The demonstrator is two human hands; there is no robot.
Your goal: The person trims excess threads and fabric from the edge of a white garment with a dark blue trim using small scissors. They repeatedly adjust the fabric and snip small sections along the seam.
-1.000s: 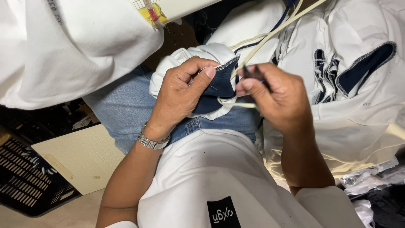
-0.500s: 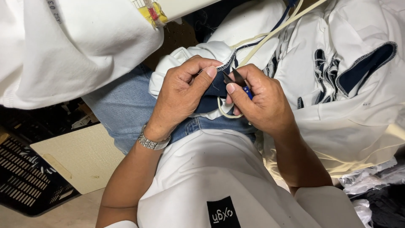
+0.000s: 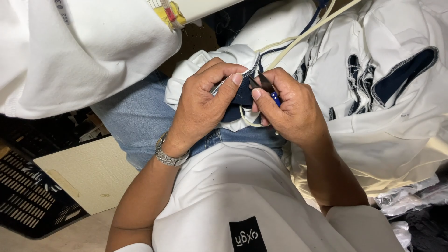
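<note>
Navy collar piece (image 3: pixel 235 100) pinched in my left hand (image 3: pixel 203 100); right hand (image 3: pixel 289 109) closed on thread snips (image 3: pixel 263 86), blades angled up-left onto its stitched edge

Garment sewing workshop. Stacks of cut white pieces with navy trim (image 3: pixel 373 88) piled at right, overlocked edges showing. White fabric bundle (image 3: pixel 84 51) hanging with a tag at upper left. Black plastic crate (image 3: pixel 28 200) and cardboard sheet (image 3: pixel 88 172) on the floor.
</note>
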